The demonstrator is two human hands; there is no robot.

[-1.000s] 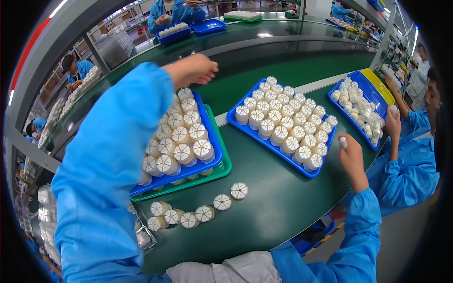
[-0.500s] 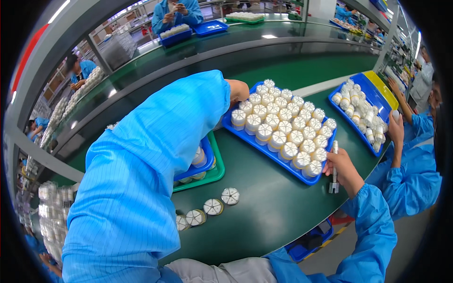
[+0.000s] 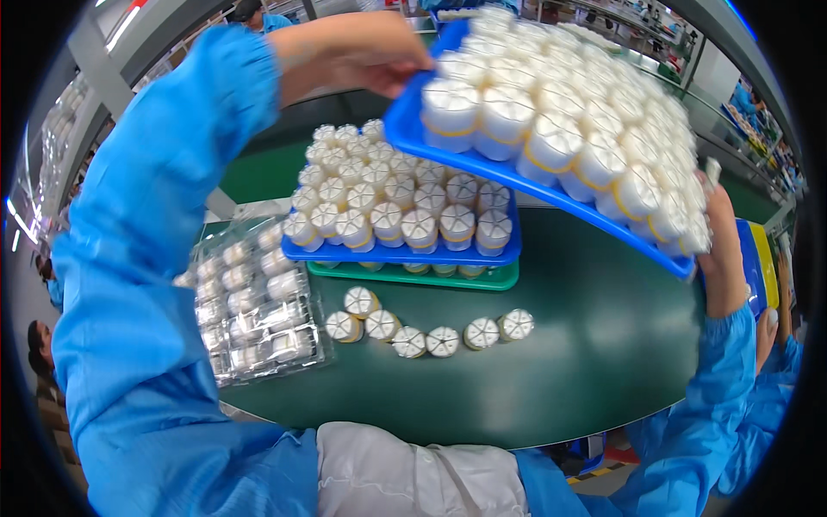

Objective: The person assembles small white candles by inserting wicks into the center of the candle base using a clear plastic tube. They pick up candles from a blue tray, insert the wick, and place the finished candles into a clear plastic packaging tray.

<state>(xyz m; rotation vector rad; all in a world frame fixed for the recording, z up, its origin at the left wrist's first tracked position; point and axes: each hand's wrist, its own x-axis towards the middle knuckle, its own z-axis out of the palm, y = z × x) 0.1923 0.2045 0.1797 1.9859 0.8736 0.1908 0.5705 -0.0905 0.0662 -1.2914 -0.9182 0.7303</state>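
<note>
While the left hand (image 3: 383,67) clamps the left corner of a raised, tilted blue plastic tray (image 3: 407,116) filled with white, yellow-banded cylinders (image 3: 551,142), the right hand (image 3: 722,233) grips its right end and, though blurred, appears to hold a slim pale rod (image 3: 711,172). Below, on the dark green counter (image 3: 560,370), a second blue plastic tray (image 3: 401,252) rests on a green plastic tray (image 3: 413,278).

Near: seven loose white cylinders (image 3: 443,341), two loaded blue trays (image 3: 405,121), one green tray (image 3: 413,277). Right edge: one yellow tray (image 3: 761,258).
</note>
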